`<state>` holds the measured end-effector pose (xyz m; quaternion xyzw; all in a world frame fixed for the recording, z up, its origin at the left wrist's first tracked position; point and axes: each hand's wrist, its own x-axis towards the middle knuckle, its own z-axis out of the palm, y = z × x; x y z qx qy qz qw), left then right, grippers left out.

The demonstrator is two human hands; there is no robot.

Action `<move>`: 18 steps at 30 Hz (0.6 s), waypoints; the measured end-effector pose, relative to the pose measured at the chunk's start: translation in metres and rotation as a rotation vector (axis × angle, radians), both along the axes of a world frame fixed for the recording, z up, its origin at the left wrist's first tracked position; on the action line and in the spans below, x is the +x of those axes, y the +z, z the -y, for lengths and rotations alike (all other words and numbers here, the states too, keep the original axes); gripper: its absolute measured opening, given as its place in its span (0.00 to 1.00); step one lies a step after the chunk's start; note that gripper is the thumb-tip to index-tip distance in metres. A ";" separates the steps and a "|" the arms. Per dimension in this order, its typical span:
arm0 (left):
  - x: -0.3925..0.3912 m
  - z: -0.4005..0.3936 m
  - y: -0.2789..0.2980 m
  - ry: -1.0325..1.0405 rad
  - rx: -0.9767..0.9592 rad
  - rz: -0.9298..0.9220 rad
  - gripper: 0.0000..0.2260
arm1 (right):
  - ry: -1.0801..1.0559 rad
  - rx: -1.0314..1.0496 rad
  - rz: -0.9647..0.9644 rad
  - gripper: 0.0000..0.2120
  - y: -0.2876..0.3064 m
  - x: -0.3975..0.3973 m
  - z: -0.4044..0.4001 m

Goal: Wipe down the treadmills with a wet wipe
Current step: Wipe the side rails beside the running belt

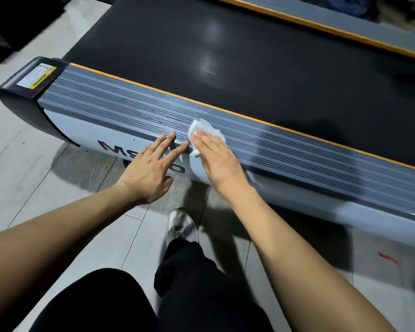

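1. Right hand (216,159) presses the wet wipe (205,130) flat-fingered on the treadmill's ribbed side rail (297,154), near its outer edge — follow the grooves.
2. Left hand (151,168), fingers spread and holding nothing, braces the rail's outer edge — keep pressure even.

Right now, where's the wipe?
In the head view, the wipe lies on the treadmill's ribbed side rail, pressed flat under the right hand, just right of the left hand.

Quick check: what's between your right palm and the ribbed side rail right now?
The white wet wipe lies there, pressed flat by the right hand onto the treadmill's ribbed side rail. The head view shows it.
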<state>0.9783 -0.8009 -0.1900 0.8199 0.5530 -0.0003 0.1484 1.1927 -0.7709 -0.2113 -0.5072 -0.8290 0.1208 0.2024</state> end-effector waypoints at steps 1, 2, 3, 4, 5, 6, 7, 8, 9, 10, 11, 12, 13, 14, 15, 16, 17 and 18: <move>-0.002 -0.001 0.002 -0.006 -0.010 -0.003 0.42 | -0.028 0.029 -0.019 0.30 -0.003 0.017 0.008; -0.004 -0.002 0.003 -0.009 -0.019 -0.008 0.42 | -0.074 0.060 -0.028 0.31 -0.004 0.037 0.016; -0.005 -0.002 0.003 -0.006 -0.027 -0.012 0.42 | -0.129 0.082 -0.027 0.31 -0.005 0.058 0.025; -0.005 -0.002 0.003 -0.009 -0.035 -0.014 0.42 | -0.190 0.096 -0.020 0.30 -0.004 0.078 0.034; -0.003 -0.002 0.003 -0.015 -0.046 -0.014 0.42 | -0.240 0.095 -0.019 0.29 -0.003 0.096 0.044; 0.000 -0.001 0.003 -0.019 -0.057 -0.018 0.42 | -0.276 0.090 -0.025 0.29 -0.003 0.109 0.052; 0.002 -0.001 0.002 -0.016 -0.070 -0.031 0.41 | -0.305 0.091 -0.034 0.28 -0.003 0.115 0.058; 0.004 -0.001 0.001 -0.012 -0.082 -0.052 0.41 | -0.334 0.094 -0.049 0.28 -0.004 0.114 0.060; 0.004 -0.002 0.003 -0.018 -0.096 -0.072 0.42 | -0.370 0.094 -0.058 0.29 -0.006 0.106 0.059; 0.005 -0.003 0.006 -0.029 -0.114 -0.085 0.42 | -0.390 0.088 -0.064 0.29 -0.009 0.093 0.056; 0.004 -0.004 0.010 -0.038 -0.128 -0.094 0.42 | -0.386 0.087 -0.066 0.28 -0.011 0.076 0.050; 0.003 -0.006 0.013 -0.044 -0.142 -0.105 0.42 | -0.353 0.086 -0.069 0.28 -0.010 0.055 0.041; 0.001 -0.008 0.017 -0.049 -0.161 -0.117 0.41 | -0.312 0.074 -0.077 0.28 -0.008 0.033 0.032; 0.000 -0.009 0.020 -0.053 -0.182 -0.124 0.41 | -0.270 0.039 -0.083 0.29 -0.006 0.009 0.023; -0.001 -0.011 0.023 -0.053 -0.197 -0.125 0.40 | -0.238 -0.010 -0.083 0.30 -0.002 -0.014 0.015; -0.002 -0.012 0.024 -0.056 -0.201 -0.120 0.39 | -0.214 -0.037 -0.079 0.30 -0.001 -0.032 0.009; -0.003 -0.013 0.025 -0.062 -0.192 -0.107 0.38 | -0.194 -0.032 -0.077 0.29 -0.002 -0.046 0.004; -0.003 -0.015 0.025 -0.068 -0.168 -0.079 0.38 | -0.181 -0.009 -0.078 0.28 -0.004 -0.054 0.001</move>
